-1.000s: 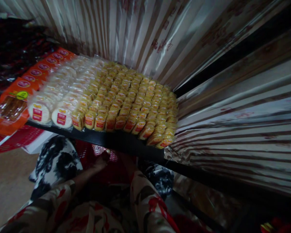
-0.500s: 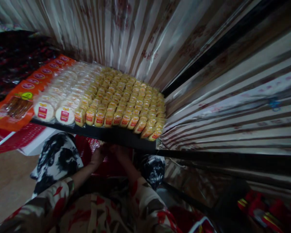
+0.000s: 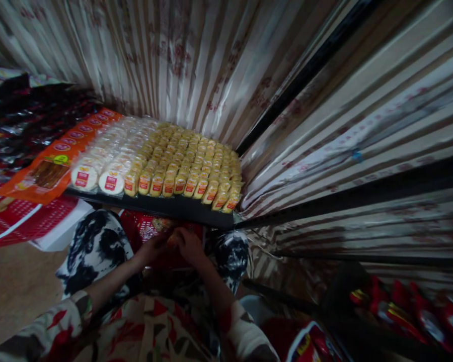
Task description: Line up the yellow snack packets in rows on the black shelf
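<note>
My two hands meet low over a red basket (image 3: 136, 221) between my knees, just under the shelf's front edge. My right hand (image 3: 191, 245) has its fingers curled round a small orange-brown item (image 3: 172, 239), perhaps a wrapped snack; its kind is too dim to make out. From the other side my left hand (image 3: 153, 248) closes toward the same item, its fingertips mostly in shadow. Shiny small packets (image 3: 160, 223) lie in the basket. Above stand close rows of yellow wrapped cakes (image 3: 189, 166) and white round wrapped cakes (image 3: 85, 176).
The black shelf (image 3: 154, 205) carries the cakes and an orange snack bag (image 3: 51, 173), with dark packets (image 3: 33, 115) farther left. Another red basket (image 3: 22, 216) is at left. Striped plastic sheeting (image 3: 196, 60) and dark bars (image 3: 305, 80) enclose the right. Red packages (image 3: 400, 306) lie lower right.
The view has shifted, with the shelf's cakes lower in the picture. Both hands have come out from under the shelf edge, and the orange-brown item now shows between them.
</note>
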Motion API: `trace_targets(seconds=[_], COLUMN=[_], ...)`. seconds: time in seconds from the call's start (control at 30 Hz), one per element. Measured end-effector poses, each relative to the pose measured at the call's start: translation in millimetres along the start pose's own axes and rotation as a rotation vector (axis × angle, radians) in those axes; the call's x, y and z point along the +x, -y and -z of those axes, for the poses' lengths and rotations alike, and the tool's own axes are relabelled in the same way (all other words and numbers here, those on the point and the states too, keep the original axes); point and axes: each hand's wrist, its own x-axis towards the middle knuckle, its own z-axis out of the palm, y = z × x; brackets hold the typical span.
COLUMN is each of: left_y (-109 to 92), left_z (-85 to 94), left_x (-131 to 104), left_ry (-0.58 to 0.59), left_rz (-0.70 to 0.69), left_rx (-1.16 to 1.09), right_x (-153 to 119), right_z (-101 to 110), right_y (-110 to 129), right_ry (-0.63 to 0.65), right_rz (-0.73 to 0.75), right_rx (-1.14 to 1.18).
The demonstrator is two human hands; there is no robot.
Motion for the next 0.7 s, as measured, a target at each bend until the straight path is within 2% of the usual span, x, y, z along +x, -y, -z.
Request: trace_targets(seconds=[0.1, 0.17, 0.27, 0.37, 0.5, 0.7], left_y=[-8, -20, -45, -74, -99, -112], left_z=[5.0, 6.6, 6.2, 1.8, -13.7, -47.2], left_x=[-6, -10, -14, -12, 5, 41], left_ry=[0.033, 0.025, 0.045, -0.033, -0.153, -0.243], left_rz=[-0.057, -0.112, -0.191, -0.277, -0.357, -0.384], left_rx=[0.016, 0.018, -0.007, 0.032, 0.061, 0.032], right_x=[-7, -10, -11, -9, -7, -6], right_z=[12, 20, 32, 41, 50, 54], right_y=[9, 14, 21, 26, 27, 17], right_ry=[-0.023, -0.085, -0.263, -0.456, -0.577, -0.686], right_rz=[0.062, 0.089, 0.121, 0.095, 0.06, 0.059], right_rx=[0.034, 0.072, 0.145, 0.195, 0.274, 0.227])
